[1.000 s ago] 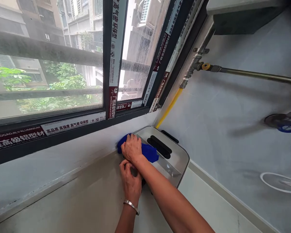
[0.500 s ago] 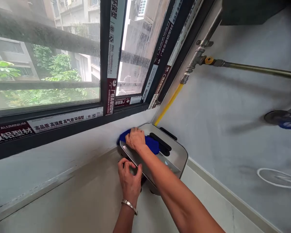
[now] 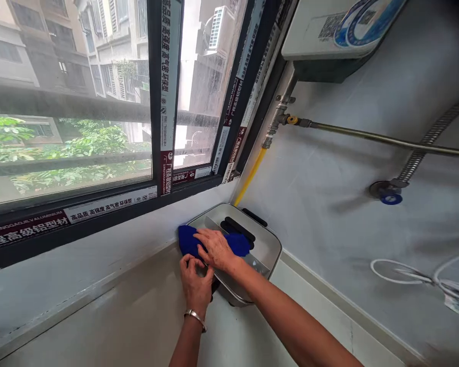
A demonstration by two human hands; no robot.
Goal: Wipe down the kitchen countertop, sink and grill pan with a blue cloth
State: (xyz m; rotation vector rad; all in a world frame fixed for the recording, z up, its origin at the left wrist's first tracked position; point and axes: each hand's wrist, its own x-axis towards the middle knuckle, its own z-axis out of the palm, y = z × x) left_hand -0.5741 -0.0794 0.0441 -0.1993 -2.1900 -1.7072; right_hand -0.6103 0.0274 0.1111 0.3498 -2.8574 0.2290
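Resting my right grip on the blue cloth over one end of the divided pan, I cannot tell whether it pinches; my left grip curls at the near rim, hold unclear. I'd press evenly, bracing the pan.

Yellow hose near dark window frame

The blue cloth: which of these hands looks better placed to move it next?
Probably the right. The right hand lies on the blue cloth, while the left hand is curled lower down, by the near rim of the divided pan.
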